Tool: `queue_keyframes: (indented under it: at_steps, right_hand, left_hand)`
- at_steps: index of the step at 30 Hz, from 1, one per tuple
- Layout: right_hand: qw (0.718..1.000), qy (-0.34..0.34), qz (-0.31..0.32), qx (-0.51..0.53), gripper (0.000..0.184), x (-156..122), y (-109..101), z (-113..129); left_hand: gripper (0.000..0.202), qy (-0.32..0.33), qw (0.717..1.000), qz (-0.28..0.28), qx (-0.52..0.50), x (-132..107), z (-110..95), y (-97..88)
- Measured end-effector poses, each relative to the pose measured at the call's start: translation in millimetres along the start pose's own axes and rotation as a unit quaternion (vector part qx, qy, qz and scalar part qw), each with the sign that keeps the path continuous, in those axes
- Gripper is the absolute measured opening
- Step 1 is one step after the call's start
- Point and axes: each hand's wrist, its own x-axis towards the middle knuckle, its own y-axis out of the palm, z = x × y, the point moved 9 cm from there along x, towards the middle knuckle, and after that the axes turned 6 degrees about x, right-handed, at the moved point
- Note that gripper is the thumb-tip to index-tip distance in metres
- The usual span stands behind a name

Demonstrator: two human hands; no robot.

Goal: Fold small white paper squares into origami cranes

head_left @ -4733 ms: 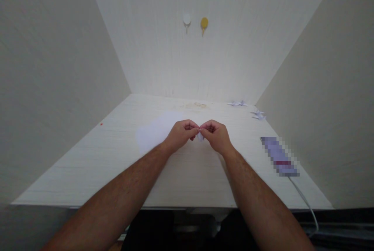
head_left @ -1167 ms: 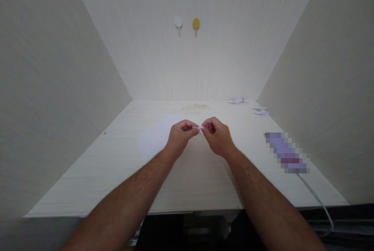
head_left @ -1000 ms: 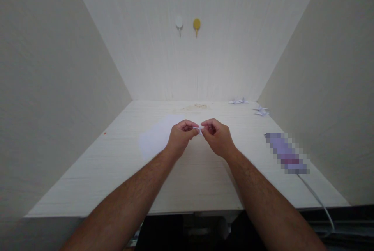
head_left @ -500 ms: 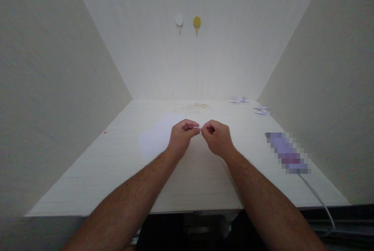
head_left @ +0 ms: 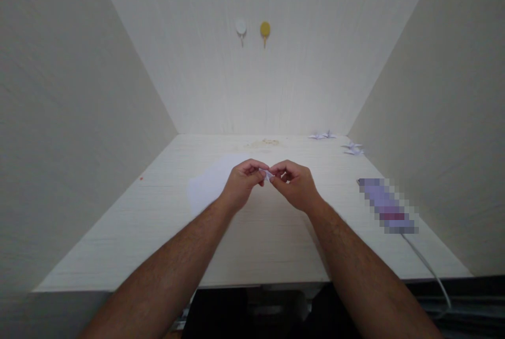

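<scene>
Head view: two bare forearms reach in from the lower edge, and the hands meet above the middle of a pale wood-grain table (head_left: 260, 255).
Folded paper: a small white folded paper piece (head_left: 267, 176) sits between the fingertips of both hands, raised off the tabletop; its exact form is mostly covered by the fingers.
Left hand: the left hand (head_left: 245, 182) has its thumb and index finger closed in a pinch on the paper's left part, the other fingers curled beneath.
Right hand: the right hand (head_left: 294, 183) has its thumb and index fingertips drawn nearly together at the paper's right side, gripping its edge; the remaining fingers bend inward.
Paper sheets: white paper (head_left: 207, 186) lies flat beside the left hand, partly behind that wrist.
Back-edge cranes: two white origami cranes (head_left: 316, 136) stand side by side near the back wall (head_left: 197, 65).
Right-edge cranes: another pair of origami cranes (head_left: 353, 152) rests close together near the right wall (head_left: 445, 118).
Phone: a pixelated, phone-like slab (head_left: 384, 206) lies right of the right forearm, a white cable (head_left: 428, 266) running from its near end over the table edge.
Hooks: a white hook (head_left: 241, 27) and a yellow hook (head_left: 265, 29) are mounted next to each other on the back wall.
Marks: a brownish stain (head_left: 270, 142) lies near the table's back; an orange speck (head_left: 141, 178) near its left edge.
</scene>
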Motion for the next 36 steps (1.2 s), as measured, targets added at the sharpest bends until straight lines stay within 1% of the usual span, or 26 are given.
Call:
queue_keyframes:
  at_steps: [5,8,11,14,17,20,24,27,29,32,36]
  right_hand:
    - [1.000,-0.004,0.008,0.015,0.007,0.9,-0.3,-1.8]
    - [0.998,0.031,0.006,0.046,0.008,1.1,-0.1,-8.6]
    - [0.995,0.074,-0.012,0.072,0.010,1.2,-2.2,-15.3]
    - [0.986,0.101,-0.032,0.129,0.013,2.1,-3.9,-20.8]
    - [0.979,0.100,-0.043,0.170,0.018,3.0,-4.2,-24.6]
    - [0.986,0.073,-0.053,0.140,0.023,2.7,-6.6,-22.4]
    - [0.998,0.014,-0.034,0.049,0.012,1.6,-5.2,-7.5]
    - [0.999,-0.020,-0.030,-0.002,0.014,1.1,-5.1,1.3]
    - [0.998,-0.039,-0.034,-0.020,0.014,1.1,-5.9,5.2]
    - [0.996,-0.064,-0.032,-0.054,0.006,1.2,-5.5,9.5]
    - [0.992,-0.073,-0.036,-0.095,0.004,1.4,-6.3,11.0]
  left_hand:
    - [0.018,-0.018,1.000,-0.001,-0.005,0.1,-0.1,-0.4]
    - [0.019,-0.016,1.000,0.003,-0.003,-0.1,-2.7,1.2]
    - [0.022,-0.021,1.000,0.009,-0.013,-0.7,-2.2,3.4]
    - [0.028,-0.055,0.997,0.005,-0.057,-1.7,4.3,3.9]
    - [0.032,-0.116,0.986,-0.006,-0.117,-3.5,14.7,3.3]
    - [0.028,-0.161,0.975,-0.009,-0.154,-5.1,21.6,5.0]
    - [0.019,-0.182,0.968,-0.007,-0.171,-5.7,24.5,8.1]
    - [0.017,-0.196,0.966,-0.002,-0.168,-6.5,26.9,9.7]
    - [0.016,-0.207,0.965,0.005,-0.161,-7.5,28.5,10.9]
    - [0.018,-0.216,0.965,0.011,-0.146,-8.9,29.1,11.9]
    - [0.024,-0.211,0.971,0.004,-0.113,-9.7,27.6,10.5]
